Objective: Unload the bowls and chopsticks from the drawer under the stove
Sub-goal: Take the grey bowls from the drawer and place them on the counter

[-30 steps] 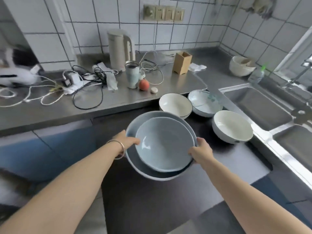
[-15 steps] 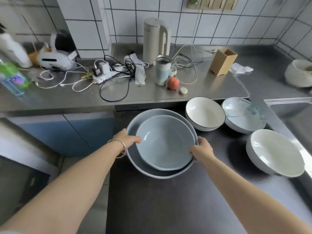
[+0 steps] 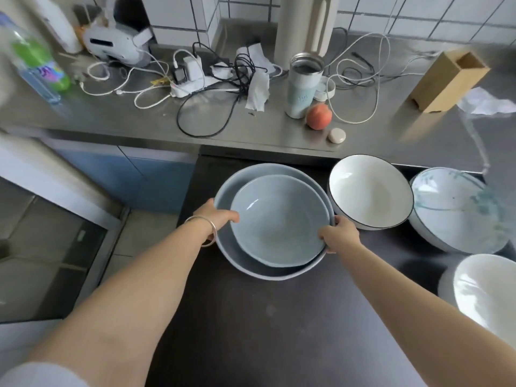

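Note:
Two nested blue-grey bowls [image 3: 279, 219] are held over the black stove top [image 3: 265, 317], the smaller one inside the larger. My left hand [image 3: 216, 216] grips the left rim, thumb over the edge; my right hand [image 3: 340, 233] grips the right rim. To the right on the stove top stand a white bowl with a dark rim [image 3: 371, 191], a white bowl with a blue pattern [image 3: 458, 210] and a plain white bowl [image 3: 485, 291] at the frame edge. The drawer and the chopsticks are out of view.
The steel counter [image 3: 111, 113] behind the stove holds tangled cables and a power strip [image 3: 190, 79], a tumbler [image 3: 303, 82], a kettle [image 3: 304, 23], a peach [image 3: 319, 116], a wooden holder [image 3: 446, 79] and a plastic bottle [image 3: 36, 60]. Blue cabinets [image 3: 134, 174] lie at left.
The view has swung left and come closer; the sink has left the frame. Both hands keep hold of the nested bowls, now nearer the stove's back left, beside the dark-rimmed bowl.

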